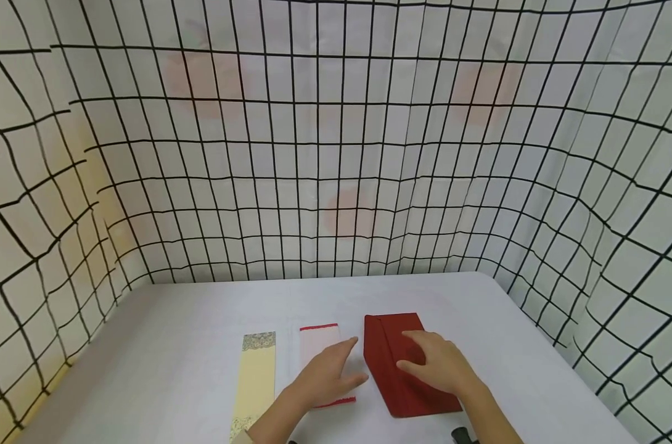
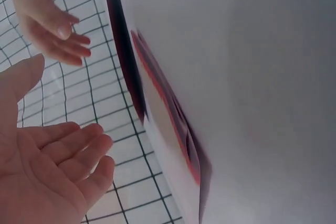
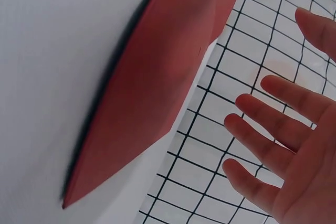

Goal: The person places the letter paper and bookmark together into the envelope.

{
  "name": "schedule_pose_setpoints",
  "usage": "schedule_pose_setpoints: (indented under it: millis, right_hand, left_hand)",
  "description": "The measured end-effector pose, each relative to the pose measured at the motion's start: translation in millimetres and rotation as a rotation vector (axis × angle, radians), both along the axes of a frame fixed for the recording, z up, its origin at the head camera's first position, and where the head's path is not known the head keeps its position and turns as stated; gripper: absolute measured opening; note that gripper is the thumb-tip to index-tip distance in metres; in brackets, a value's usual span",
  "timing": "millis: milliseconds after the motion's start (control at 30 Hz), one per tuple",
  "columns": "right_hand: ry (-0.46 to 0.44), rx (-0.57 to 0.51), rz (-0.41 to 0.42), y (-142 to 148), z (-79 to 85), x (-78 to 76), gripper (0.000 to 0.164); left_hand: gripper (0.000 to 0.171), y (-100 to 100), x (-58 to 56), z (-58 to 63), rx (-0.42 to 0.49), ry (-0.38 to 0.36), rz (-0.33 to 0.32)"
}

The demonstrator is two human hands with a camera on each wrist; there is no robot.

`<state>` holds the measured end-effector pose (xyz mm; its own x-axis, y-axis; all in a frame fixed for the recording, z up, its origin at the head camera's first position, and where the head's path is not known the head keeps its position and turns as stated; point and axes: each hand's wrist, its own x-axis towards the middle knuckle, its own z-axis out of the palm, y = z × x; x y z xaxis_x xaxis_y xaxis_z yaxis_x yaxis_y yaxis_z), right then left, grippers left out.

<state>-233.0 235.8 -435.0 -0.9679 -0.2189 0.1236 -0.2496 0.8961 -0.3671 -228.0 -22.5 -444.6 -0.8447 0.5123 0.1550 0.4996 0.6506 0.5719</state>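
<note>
I see the left hand [image 1: 327, 374] and right hand [image 1: 440, 365], both loosely spread and empty, the right nearer, above the red envelope [image 1: 397, 385], its length running eleven to five o'clock.

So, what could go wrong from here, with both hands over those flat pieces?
The thin white rectangle with red ends lies partly under the left hand; its edge looks layered in the left wrist view, so a touch might shift the layers. The flat red envelope-shaped piece sits beneath the right hand and could crease if pressed hard. The long yellow strip with patterned ends runs close by the left forearm, which might nudge it askew.
</note>
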Motion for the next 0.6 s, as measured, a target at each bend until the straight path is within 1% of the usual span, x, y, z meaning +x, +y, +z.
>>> schedule_pose_setpoints:
  millis: [67, 233, 367, 467, 600]
  right_hand:
    - [0.008, -0.005, 0.003, -1, -0.8, -0.1, 0.063]
    - [0.027, -0.016, 0.011, -2, -4.6, -1.1, 0.06]
    - [0.028, -0.013, 0.013, -2, -8.0, -2.5, 0.059]
    - [0.03, -0.01, 0.012, -1, -9.0, -3.1, 0.059]
    - [0.03, -0.006, 0.011, -2, -8.9, -3.6, 0.059]
  left_hand:
    - [0.068, 7, -1.2, -2.1, 0.004, -0.023, 0.005]
    - [0.063, 23, -5.5, -6.1, 0.011, -0.034, 0.052]
    - [0.059, 36, -8.8, -7.1, 0.033, -0.075, 0.083]
    - [0.05, 44, -11.0, -7.7, 0.086, -0.133, 0.117]
    - [0.031, 51, -16.7, -7.5, 0.177, -0.202, 0.202]
